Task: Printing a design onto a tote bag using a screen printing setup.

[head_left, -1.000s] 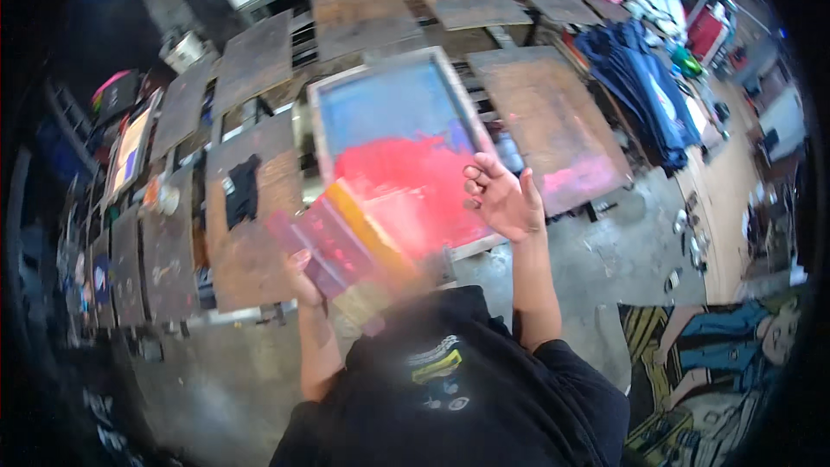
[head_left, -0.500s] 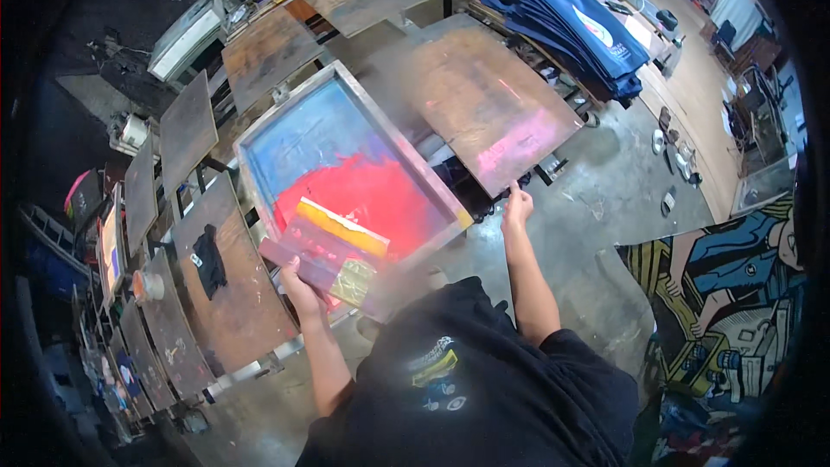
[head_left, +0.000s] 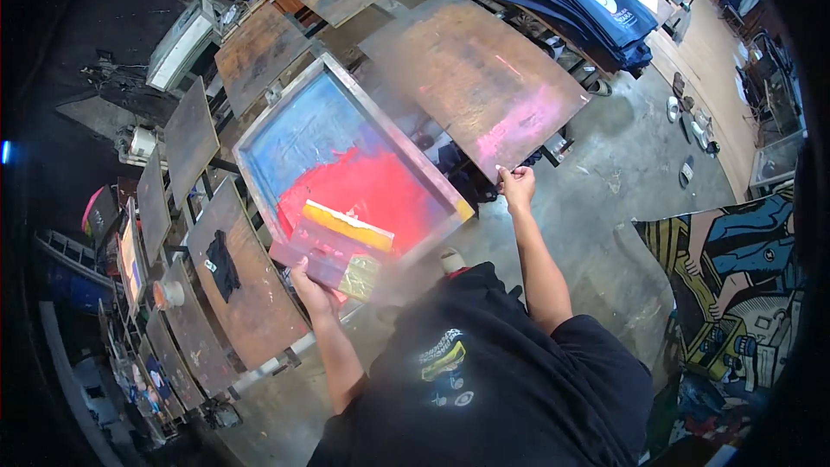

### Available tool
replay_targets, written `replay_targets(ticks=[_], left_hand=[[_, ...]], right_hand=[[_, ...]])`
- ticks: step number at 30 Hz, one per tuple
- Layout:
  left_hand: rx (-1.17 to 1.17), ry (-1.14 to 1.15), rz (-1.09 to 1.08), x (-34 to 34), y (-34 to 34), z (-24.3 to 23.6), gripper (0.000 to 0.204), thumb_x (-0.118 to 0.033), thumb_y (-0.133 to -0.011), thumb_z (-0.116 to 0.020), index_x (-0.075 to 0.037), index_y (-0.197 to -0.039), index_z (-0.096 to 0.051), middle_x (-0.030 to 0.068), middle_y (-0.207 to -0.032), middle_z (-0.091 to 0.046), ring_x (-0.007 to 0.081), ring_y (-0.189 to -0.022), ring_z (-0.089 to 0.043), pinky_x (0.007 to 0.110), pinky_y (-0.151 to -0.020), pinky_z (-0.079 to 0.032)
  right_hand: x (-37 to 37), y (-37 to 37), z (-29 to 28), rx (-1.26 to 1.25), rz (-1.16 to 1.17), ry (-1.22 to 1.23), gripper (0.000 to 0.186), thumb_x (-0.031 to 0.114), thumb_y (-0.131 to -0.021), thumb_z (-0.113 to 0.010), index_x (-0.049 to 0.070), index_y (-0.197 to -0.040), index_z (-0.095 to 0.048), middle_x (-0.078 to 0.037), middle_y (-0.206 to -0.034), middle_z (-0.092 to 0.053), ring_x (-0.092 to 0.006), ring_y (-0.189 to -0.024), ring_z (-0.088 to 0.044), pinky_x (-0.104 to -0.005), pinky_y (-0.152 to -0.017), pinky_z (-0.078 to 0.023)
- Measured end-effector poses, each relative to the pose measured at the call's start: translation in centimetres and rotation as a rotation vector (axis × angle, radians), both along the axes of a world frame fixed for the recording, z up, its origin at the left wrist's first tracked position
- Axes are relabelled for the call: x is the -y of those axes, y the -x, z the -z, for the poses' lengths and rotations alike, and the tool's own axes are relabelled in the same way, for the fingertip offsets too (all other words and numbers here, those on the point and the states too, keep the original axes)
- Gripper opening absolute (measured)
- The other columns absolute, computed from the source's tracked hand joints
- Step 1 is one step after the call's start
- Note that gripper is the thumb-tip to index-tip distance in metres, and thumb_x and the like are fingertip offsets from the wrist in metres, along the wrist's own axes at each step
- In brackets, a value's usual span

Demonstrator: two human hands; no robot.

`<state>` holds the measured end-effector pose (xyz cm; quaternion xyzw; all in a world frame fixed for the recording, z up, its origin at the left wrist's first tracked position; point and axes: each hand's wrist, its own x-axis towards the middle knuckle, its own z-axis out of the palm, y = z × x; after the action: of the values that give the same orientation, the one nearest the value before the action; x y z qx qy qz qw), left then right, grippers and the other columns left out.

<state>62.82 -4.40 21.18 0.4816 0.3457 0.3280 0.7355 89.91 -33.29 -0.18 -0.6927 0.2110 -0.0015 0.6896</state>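
Observation:
My left hand [head_left: 313, 287] grips a wide squeegee [head_left: 324, 252] with a reddish handle, a yellow-orange blade and a patch of tan tape at one end. It is over the near part of a screen printing frame [head_left: 398, 131], whose mesh is blue at the far end and covered with wet red ink nearer me. My right hand [head_left: 519, 188] is at the near corner of a brown board [head_left: 471, 60] with a pink stain, fingers pinched together by its edge. Whether they hold the board or something thin there is too small to make out.
More flat boards [head_left: 246, 281] stand in rows to the left and back, one with a black cloth [head_left: 222, 266] on it. A stack of navy printed cloths [head_left: 571, 4] lies at the back right. Shoes [head_left: 692, 125] and a painted panel [head_left: 735, 285] are on the right.
My right hand has moved up to the board's near corner, its fingers now pinched at the edge. The squeegee stays in my left hand over the frame; the view has shifted slightly.

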Motion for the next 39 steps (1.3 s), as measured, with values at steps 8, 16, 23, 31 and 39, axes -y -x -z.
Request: replay_targets(ticks=[8, 16, 23, 31, 39], left_hand=[[0.03, -0.024, -0.034, -0.9, 0.8, 2.2, 0.048, -0.032, -0.09, -0.05, 0.0, -0.126, -0.048, 0.0093, -0.116, -0.057, 0.0232, -0.109, -0.057, 0.039, -0.096, -0.044], [0.148, -0.083, -0.032, -1.7, 3.6, 3.7, 0.037, -0.02, -0.088, -0.05, 0.0, -0.118, -0.054, 0.0087, -0.11, -0.06, 0.0208, -0.103, -0.059, 0.036, -0.091, -0.046], [0.119, -0.044, -0.111, -1.3, 6.6, 2.1, 0.031, -0.016, -0.084, -0.055, 0.0, -0.11, -0.054, 0.0064, -0.103, -0.057, 0.017, -0.098, -0.056, 0.033, -0.088, -0.045], [0.206, -0.091, -0.137, -2.4, 9.6, 1.2, 0.043, -0.018, -0.083, -0.055, 0.002, -0.122, -0.05, 0.0101, -0.11, -0.059, 0.0207, -0.1, -0.059, 0.035, -0.088, -0.048], [0.289, -0.121, -0.121, -5.1, 13.2, 0.5, 0.044, -0.011, -0.086, -0.058, 0.002, -0.127, -0.051, 0.0078, -0.113, -0.06, 0.0183, -0.104, -0.059, 0.032, -0.093, -0.047]], right_hand=[[1.1, 0.2, -0.9, 0.029, -0.126, -0.164, 0.025, 0.001, -0.083, -0.067, 0.002, -0.094, -0.045, -0.008, -0.072, -0.058, -0.0137, -0.051, -0.058, -0.0284, -0.044, -0.05], [1.5, -0.1, -0.5, -0.013, -0.163, -0.188, 0.023, 0.002, -0.085, -0.063, -0.002, -0.102, -0.048, -0.013, -0.082, -0.061, -0.0195, -0.064, -0.066, -0.0303, -0.051, -0.056], [1.2, 0.6, 2.1, 0.31, -0.147, 0.299, 0.018, 0.007, -0.089, -0.064, 0.001, -0.105, -0.059, -0.003, -0.083, -0.06, -0.0102, -0.065, -0.059, -0.0231, -0.053, -0.048], [-11.8, 8.9, -17.2, 0.549, -0.593, 0.129, 0.013, 0.007, -0.094, -0.06, -0.004, -0.098, -0.066, -0.002, -0.083, -0.063, -0.0082, -0.074, -0.058, -0.0228, -0.067, -0.047], [-17.1, 16.5, -25.1, 0.939, -0.699, 0.239, 0.005, 0.001, -0.084, -0.068, -0.003, -0.086, -0.065, -0.009, -0.078, -0.061, -0.0151, -0.071, -0.059, -0.027, -0.066, -0.046]])
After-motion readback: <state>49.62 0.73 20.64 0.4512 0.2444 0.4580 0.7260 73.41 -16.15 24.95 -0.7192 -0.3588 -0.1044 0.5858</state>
